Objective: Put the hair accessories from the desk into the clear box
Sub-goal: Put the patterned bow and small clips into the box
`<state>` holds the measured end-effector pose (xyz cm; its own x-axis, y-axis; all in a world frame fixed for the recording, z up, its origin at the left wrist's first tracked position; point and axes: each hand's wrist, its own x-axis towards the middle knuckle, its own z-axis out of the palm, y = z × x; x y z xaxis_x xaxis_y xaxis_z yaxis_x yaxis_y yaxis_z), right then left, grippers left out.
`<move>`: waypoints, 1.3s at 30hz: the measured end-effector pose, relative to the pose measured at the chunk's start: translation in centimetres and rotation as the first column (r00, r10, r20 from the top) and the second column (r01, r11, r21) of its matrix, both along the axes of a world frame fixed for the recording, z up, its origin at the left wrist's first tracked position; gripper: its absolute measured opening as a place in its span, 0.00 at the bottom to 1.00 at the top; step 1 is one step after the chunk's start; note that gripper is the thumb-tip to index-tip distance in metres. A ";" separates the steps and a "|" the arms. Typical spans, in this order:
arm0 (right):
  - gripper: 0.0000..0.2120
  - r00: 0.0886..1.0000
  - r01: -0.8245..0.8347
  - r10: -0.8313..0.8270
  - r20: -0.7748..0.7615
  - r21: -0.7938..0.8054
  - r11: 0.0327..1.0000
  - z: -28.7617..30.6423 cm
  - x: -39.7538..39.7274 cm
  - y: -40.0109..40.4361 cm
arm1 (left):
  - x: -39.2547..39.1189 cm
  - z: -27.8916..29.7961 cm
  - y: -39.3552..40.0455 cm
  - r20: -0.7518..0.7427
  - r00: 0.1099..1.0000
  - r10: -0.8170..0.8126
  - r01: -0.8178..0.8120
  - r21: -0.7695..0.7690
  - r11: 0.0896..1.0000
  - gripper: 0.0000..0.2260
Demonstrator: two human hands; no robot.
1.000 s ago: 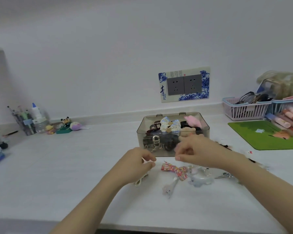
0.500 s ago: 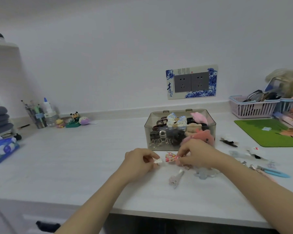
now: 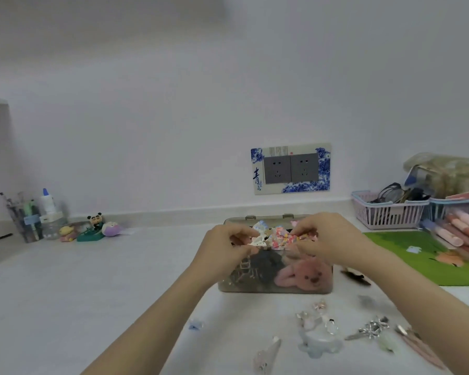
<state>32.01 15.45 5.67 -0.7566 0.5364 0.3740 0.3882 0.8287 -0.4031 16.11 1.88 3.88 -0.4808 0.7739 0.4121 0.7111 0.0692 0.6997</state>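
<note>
Both hands, left point(image 3: 225, 250) and right point(image 3: 333, 239), pinch a floral bow point(image 3: 283, 238) over the open box point(image 3: 275, 286). Loose clips point(image 3: 370, 328) lie in front on the desk point(image 3: 92, 293); 2 baskets point(image 3: 387, 215) stand right.

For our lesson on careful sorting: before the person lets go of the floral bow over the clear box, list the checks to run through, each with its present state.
1. Floral bow held by both the left hand and the right hand: ok.
2. Bow above the clear box opening: ok.
3. Box lid out of the way: ok, top open.
4. Room left inside: cannot tell; pink plush bear and dark pieces fill much of it.
5. Desk finished: not ok; silver clip and other clips lie in front.
</note>
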 end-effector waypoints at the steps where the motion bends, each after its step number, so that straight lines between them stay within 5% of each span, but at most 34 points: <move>1: 0.12 1.000 0.014 -0.014 -0.009 -0.008 1.000 0.1 -0.3 0.9 | -0.4 0.3 0.9 -0.003 1.000 -0.005 0.005 -0.012 1.000 0.10; 11: 0.10 0.968 0.039 -0.074 0.242 0.145 0.989 -1.0 -5.8 7.2 | -5.0 0.7 9.7 -0.154 0.984 -0.084 0.019 -0.383 0.924 0.11; 16: 0.10 0.956 -0.009 -0.016 0.292 0.086 0.996 -2.0 -7.9 8.1 | -6.3 0.2 11.0 -0.120 0.983 -0.137 0.056 -0.519 0.853 0.09; 26: 0.01 0.984 -0.006 -0.001 0.176 0.044 0.999 -1.7 -9.6 8.9 | -7.6 0.7 10.4 -0.099 0.984 -0.146 0.087 -0.447 0.890 0.06; 35: 0.05 0.946 -0.103 0.074 0.315 0.076 0.992 -3.1 -11.2 7.8 | -8.4 0.1 9.3 -0.076 0.991 -0.111 0.080 -0.331 0.940 0.07; 39: 0.07 0.944 -0.088 0.031 0.327 0.163 0.983 -2.9 -11.1 7.7 | -7.6 -0.6 9.6 -0.137 0.983 -0.120 0.057 -0.392 0.918 0.05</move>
<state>20.91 23.12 2.75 -0.8804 0.4354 0.1880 0.4210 0.9000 -0.1129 8.48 11.52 3.26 -0.3569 0.9239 0.1377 0.8244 0.2422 0.5116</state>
